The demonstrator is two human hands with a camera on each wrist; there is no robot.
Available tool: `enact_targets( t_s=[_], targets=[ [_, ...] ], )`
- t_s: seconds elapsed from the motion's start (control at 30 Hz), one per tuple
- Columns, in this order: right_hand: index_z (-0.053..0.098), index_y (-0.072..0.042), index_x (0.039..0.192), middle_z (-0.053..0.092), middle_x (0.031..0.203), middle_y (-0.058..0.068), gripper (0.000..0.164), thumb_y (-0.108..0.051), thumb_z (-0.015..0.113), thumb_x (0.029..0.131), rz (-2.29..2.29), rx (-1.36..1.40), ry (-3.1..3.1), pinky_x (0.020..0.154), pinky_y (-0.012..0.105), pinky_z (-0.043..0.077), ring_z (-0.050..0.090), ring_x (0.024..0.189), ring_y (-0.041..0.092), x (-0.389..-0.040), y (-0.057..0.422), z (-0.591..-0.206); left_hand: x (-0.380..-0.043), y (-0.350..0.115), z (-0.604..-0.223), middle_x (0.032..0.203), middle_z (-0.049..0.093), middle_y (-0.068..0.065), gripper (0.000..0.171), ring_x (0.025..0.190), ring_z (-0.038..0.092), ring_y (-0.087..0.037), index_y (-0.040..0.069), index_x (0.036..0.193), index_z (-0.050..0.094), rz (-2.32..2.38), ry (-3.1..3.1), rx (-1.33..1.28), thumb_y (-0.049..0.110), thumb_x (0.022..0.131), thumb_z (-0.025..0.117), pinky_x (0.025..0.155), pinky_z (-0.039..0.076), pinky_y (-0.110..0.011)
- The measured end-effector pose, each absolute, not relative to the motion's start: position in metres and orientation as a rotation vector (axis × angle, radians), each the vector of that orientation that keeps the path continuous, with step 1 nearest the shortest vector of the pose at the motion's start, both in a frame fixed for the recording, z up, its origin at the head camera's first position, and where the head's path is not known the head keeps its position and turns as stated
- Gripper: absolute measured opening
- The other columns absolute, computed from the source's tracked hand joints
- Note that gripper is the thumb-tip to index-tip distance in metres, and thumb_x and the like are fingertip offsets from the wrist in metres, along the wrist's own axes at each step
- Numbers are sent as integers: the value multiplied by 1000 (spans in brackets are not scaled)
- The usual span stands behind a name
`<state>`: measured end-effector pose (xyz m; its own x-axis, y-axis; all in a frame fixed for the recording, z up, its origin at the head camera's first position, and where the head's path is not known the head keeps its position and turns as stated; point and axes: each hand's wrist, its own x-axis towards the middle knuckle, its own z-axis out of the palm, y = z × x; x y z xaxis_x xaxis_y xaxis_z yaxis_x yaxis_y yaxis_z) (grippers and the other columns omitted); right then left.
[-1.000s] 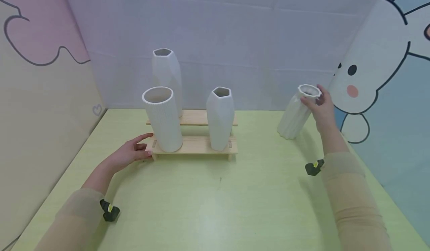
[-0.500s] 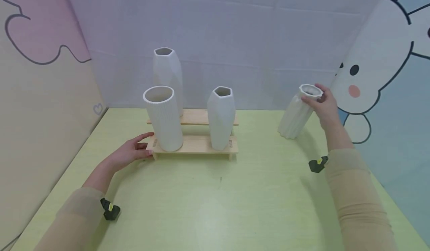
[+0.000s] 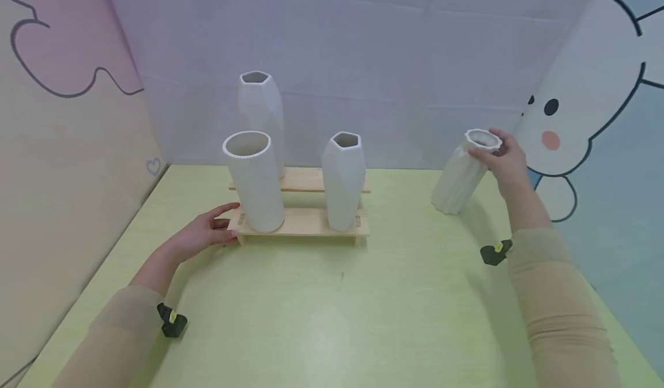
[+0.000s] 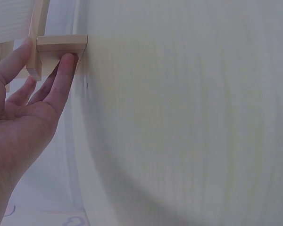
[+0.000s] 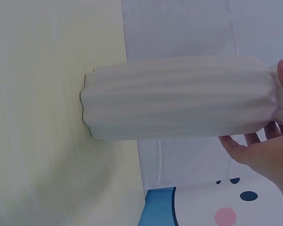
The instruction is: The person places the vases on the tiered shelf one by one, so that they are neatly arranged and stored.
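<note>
My left hand (image 3: 199,237) holds the left end of a two-tier wooden rack (image 3: 306,221). In the left wrist view, the thumb lies along the rack's edge (image 4: 36,28) and the fingers reach around its end support (image 4: 61,44). My right hand (image 3: 510,166) grips the neck of a white ribbed vase (image 3: 459,183) with a wavy rim, over at the right. This vase stands on the table near the back, seen along its length in the right wrist view. A round fluted vase (image 3: 256,189) and a faceted vase (image 3: 343,180) occupy the lower tier.
A taller faceted vase (image 3: 263,108) stands on the upper tier (image 3: 306,179), partly behind the fluted one. The pale green table (image 3: 332,313) meets a plain cloth backdrop (image 3: 389,88). Printed cartoon panels (image 3: 570,117) flank it.
The head view has shifted slightly, so everything sits a little farther right. Both hands keep their holds on the rack and the ribbed vase.
</note>
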<state>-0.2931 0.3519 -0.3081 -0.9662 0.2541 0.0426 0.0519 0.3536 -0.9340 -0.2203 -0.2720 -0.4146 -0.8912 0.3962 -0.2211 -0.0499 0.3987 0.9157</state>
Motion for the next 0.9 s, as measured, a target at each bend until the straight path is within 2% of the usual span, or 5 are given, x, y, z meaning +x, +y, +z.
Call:
enact_targets(
  t_s=[0.27,0.63,0.8,0.9],
  targets=[
    [24,-32,149,27,154,2,86,-40,73,79,1760,-311,-2384,112,40,29,31,137,19,-292,348,-304,-222,-271,-416,139,44,-23,77,114,56,-26,22,150,20,1499,2250,278,24,89,66,91,50,-30],
    [24,-31,149,26,154,2,84,-36,73,80,1770,-266,-2384,112,39,29,31,136,19,-291,341,-291,-220,-273,-415,139,42,-25,78,112,57,-22,18,151,18,1497,2253,299,24,90,65,89,49,-27],
    [27,-31,148,30,151,4,83,-34,74,80,1772,-233,-2384,111,40,30,35,133,20,-289,337,-280,-218,-272,-413,140,41,-26,78,115,55,-27,19,151,18,1502,2247,291,24,89,66,91,49,-30],
    [30,-29,147,36,146,3,83,-32,76,78,1817,-198,-2357,110,37,33,37,129,19,-286,335,-273,-218,-271,-412,140,41,-26,78,116,54,-28,19,151,18,1500,2242,286,24,89,66,92,49,-31]
  ],
)
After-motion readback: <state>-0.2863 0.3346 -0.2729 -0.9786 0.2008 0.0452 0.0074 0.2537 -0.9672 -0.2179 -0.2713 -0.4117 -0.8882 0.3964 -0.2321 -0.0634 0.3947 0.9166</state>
